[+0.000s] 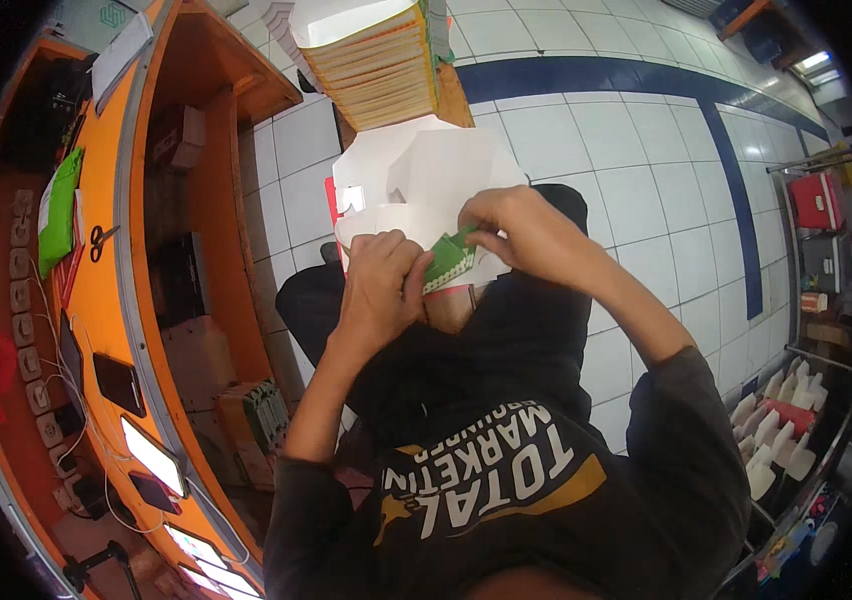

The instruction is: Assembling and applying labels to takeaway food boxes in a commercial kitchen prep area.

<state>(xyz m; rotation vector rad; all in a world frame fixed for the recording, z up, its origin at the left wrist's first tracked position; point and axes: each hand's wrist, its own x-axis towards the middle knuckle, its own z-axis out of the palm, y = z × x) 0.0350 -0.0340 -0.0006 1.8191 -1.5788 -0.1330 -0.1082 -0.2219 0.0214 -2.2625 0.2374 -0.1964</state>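
A paper food box (426,165), white inside with a green printed outer side, lies partly unfolded between my knees. Its green flap (449,262) is bent up at the near side. My left hand (383,283) grips the near left of the box, thumb pressed against the green flap. The flap's right corner is pinched between the thumb and fingers of my right hand (513,232). White side panels stand up behind both hands. Part of a brown surface (451,310) shows beneath the box; the rest of the support is hidden.
Beyond the box rises a tall stack of nested paper boxes (371,75). At the left runs an orange counter (111,300) with scissors (101,242), several phones (121,384) and a green packet (61,212). A rack (796,350) with white bottles (781,430) stands right.
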